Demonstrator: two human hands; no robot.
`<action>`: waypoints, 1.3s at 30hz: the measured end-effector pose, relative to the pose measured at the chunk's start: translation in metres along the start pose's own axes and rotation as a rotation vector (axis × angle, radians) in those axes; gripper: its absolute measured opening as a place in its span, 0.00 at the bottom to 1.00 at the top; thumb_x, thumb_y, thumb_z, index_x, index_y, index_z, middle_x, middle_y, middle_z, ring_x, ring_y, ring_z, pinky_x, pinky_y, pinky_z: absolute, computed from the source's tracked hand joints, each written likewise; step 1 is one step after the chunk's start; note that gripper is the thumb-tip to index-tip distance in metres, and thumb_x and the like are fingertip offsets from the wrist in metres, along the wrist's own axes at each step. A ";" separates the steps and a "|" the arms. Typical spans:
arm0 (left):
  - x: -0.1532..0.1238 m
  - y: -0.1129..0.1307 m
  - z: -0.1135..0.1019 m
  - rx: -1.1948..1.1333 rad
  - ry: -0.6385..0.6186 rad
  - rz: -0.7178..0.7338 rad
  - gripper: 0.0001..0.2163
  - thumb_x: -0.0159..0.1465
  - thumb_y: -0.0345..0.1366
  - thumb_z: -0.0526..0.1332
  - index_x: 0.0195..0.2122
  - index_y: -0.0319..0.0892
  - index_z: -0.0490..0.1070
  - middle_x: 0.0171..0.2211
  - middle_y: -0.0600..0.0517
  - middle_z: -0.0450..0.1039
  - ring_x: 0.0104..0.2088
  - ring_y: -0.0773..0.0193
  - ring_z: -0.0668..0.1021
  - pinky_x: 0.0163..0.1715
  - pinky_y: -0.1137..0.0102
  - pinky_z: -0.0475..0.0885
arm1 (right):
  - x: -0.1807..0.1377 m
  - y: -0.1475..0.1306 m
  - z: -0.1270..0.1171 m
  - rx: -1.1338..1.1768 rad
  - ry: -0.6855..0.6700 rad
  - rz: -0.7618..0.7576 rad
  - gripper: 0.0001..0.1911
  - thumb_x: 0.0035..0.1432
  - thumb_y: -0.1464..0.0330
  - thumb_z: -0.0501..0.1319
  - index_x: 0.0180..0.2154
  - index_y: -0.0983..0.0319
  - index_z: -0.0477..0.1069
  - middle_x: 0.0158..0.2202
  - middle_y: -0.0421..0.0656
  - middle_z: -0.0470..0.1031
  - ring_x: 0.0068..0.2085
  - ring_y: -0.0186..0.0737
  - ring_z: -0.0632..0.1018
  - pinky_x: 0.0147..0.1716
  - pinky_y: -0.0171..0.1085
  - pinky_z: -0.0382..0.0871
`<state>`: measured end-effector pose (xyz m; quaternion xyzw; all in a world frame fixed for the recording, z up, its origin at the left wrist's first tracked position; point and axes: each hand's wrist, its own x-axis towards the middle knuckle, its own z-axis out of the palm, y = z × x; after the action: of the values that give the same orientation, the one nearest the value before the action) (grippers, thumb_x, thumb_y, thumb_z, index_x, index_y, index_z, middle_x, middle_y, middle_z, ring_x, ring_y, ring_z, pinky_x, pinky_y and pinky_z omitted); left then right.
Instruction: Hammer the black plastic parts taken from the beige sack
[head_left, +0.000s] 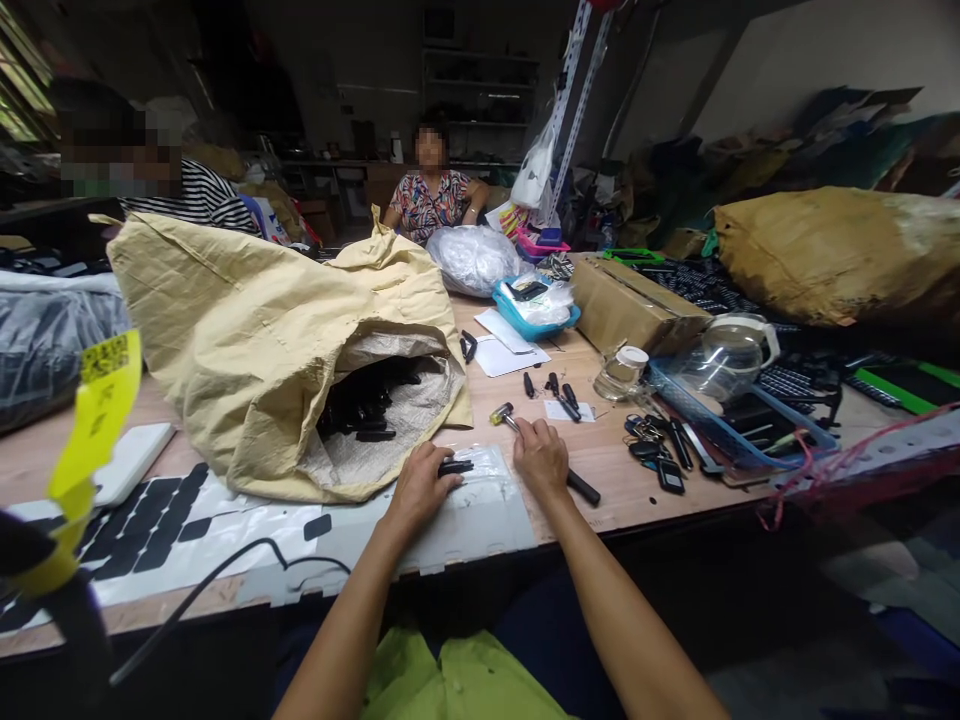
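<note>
My left hand (421, 486) is closed at the edge of a clear plastic sheet, its fingertips around a slim black piece (457, 467) whose exact kind I cannot make out. My right hand (543, 455) grips a small hammer (583, 488) by its neck. The hammer lies low over the table, its yellowish and metal head (501, 413) showing past my fingers and its black handle behind the wrist. To the left lies a large beige cloth sack (255, 330), its mouth facing me, with many black pieces (367, 405) inside.
Several black pieces (562, 390) lie beyond my right hand. Key fobs (660, 455), a blue basket (739, 430), a glass jar (621, 372) and a cardboard box (637, 300) stand rightward. A blue tray (536, 315) sits farther back. Two people are across the table.
</note>
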<state>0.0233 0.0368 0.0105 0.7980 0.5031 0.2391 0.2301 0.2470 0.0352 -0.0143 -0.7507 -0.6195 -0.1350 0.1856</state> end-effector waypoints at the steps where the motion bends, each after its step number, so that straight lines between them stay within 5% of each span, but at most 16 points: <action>1: 0.000 -0.003 0.000 -0.041 0.012 -0.010 0.12 0.57 0.33 0.67 0.43 0.45 0.76 0.38 0.50 0.73 0.43 0.56 0.74 0.45 0.63 0.69 | 0.000 0.000 -0.001 0.005 -0.006 0.004 0.16 0.62 0.72 0.56 0.49 0.56 0.75 0.36 0.46 0.70 0.39 0.42 0.68 0.34 0.37 0.56; 11: 0.007 -0.004 0.007 -0.165 0.049 -0.107 0.06 0.54 0.28 0.68 0.32 0.44 0.76 0.34 0.53 0.73 0.39 0.59 0.75 0.43 0.65 0.69 | -0.007 -0.003 -0.021 0.364 -0.037 0.060 0.18 0.62 0.73 0.54 0.50 0.57 0.76 0.38 0.45 0.76 0.39 0.40 0.75 0.35 0.35 0.66; 18: 0.005 0.003 0.007 -0.154 0.042 -0.134 0.06 0.54 0.30 0.69 0.33 0.45 0.79 0.31 0.53 0.73 0.39 0.58 0.75 0.42 0.65 0.68 | -0.054 -0.036 -0.042 0.851 -0.034 -0.167 0.16 0.64 0.69 0.53 0.49 0.58 0.76 0.39 0.44 0.79 0.41 0.38 0.79 0.42 0.35 0.73; 39: 0.004 -0.005 0.018 -0.200 0.148 -0.085 0.05 0.54 0.28 0.68 0.27 0.43 0.74 0.30 0.54 0.73 0.36 0.61 0.75 0.40 0.67 0.68 | -0.069 -0.032 -0.039 0.733 -0.013 -0.190 0.18 0.65 0.70 0.52 0.50 0.56 0.76 0.38 0.43 0.79 0.40 0.36 0.79 0.42 0.32 0.73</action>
<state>0.0323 0.0396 -0.0057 0.7292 0.5258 0.3361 0.2807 0.2034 -0.0380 -0.0060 -0.5745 -0.6947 0.0841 0.4246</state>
